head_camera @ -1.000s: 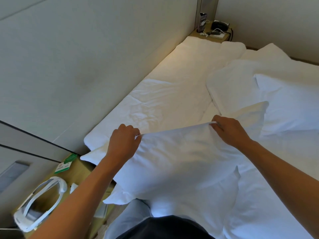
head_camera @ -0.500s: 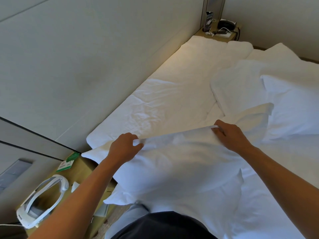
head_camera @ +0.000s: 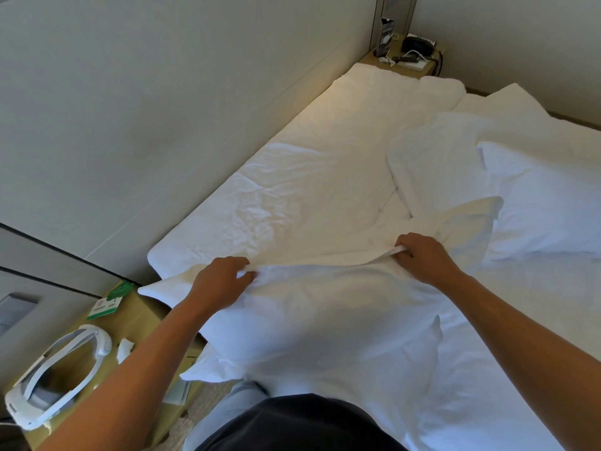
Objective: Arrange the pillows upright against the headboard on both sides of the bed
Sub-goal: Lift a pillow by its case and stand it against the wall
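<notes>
Both hands (head_camera: 224, 281) (head_camera: 422, 258) pinch pillow (head_camera: 325, 314) edge on bed (head_camera: 309, 190)

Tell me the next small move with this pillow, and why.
Probably carry the pillow toward the headboard and stand it upright. Both hands, left hand and right hand, grip its far edge, and it lies flat at the bed's near corner.
</notes>
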Action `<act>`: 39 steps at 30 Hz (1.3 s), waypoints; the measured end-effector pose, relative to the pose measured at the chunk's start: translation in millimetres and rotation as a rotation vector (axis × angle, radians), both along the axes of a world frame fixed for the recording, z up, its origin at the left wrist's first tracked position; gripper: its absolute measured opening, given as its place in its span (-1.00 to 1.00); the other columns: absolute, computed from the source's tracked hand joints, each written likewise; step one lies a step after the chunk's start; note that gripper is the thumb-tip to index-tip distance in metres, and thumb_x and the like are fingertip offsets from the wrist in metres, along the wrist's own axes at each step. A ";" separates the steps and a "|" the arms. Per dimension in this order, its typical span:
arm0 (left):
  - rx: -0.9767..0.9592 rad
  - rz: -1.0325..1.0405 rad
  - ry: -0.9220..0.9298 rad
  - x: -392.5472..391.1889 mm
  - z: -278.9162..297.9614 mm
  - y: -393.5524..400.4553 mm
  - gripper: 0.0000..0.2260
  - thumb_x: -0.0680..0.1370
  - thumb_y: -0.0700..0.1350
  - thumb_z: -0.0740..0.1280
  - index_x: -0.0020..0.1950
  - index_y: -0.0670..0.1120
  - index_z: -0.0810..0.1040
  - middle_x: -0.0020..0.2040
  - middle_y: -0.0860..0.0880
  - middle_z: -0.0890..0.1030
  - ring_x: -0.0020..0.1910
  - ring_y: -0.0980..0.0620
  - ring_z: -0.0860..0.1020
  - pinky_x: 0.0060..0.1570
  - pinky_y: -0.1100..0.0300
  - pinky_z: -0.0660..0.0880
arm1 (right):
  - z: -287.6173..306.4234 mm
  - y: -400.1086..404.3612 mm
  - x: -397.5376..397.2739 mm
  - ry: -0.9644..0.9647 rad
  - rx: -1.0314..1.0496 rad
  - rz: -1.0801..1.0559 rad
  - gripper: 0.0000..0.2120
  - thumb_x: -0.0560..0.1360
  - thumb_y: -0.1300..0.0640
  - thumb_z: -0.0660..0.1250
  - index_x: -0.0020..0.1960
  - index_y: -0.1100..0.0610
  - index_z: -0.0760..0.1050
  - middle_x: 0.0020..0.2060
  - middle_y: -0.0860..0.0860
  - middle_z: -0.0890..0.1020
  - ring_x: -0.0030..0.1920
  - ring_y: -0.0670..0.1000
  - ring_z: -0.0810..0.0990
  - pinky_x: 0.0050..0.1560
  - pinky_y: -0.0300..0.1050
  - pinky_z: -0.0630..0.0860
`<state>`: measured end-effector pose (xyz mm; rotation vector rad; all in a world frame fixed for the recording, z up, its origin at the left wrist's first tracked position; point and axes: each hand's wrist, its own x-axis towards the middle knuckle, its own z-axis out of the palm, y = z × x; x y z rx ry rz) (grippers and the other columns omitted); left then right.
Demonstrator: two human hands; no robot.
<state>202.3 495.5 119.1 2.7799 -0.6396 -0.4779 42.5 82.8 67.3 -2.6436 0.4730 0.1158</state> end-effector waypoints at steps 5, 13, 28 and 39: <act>-0.161 0.087 0.001 -3.3 1.1 6.0 -0.83 0.62 0.03 0.33 -0.10 0.00 0.60 -0.20 0.02 0.63 -0.16 -0.08 0.62 -0.25 0.16 0.43 | 14.6 -0.3 -8.1 -0.187 -0.022 -0.014 -0.91 0.68 0.16 0.35 0.01 0.15 0.52 -0.28 0.01 0.61 -0.28 0.11 0.61 -0.25 -0.08 0.44; -0.341 0.209 -0.067 -4.3 31.3 1.6 -0.70 0.64 -0.04 0.32 -0.23 -0.17 0.55 -0.37 -0.13 0.59 -0.38 -0.12 0.60 -0.27 -0.05 0.57 | 60.6 3.3 8.8 -0.328 -0.013 -0.083 -0.84 0.69 0.12 0.34 -0.05 0.13 0.60 -0.24 0.03 0.65 -0.23 0.11 0.63 -0.17 -0.02 0.55; -0.523 0.297 -0.357 55.4 151.6 31.4 -0.69 0.62 -0.10 0.31 -0.29 -0.20 0.47 -0.41 -0.17 0.53 -0.38 -0.21 0.61 -0.23 -0.06 0.54 | 187.6 31.1 127.3 -0.633 -0.038 -0.149 -0.84 0.69 0.10 0.32 0.10 0.13 0.67 -0.02 0.10 0.73 -0.13 0.08 0.68 -0.02 0.01 0.65; -0.562 0.418 -0.418 162.8 156.5 75.4 -0.71 0.63 -0.09 0.27 -0.29 -0.11 0.49 -0.33 -0.11 0.54 -0.32 -0.17 0.54 -0.31 -0.04 0.48 | 210.1 78.9 272.1 -0.579 -0.115 -0.169 -0.78 0.70 0.07 0.34 0.22 0.15 0.68 0.15 0.13 0.72 0.10 0.14 0.68 0.09 -0.17 0.45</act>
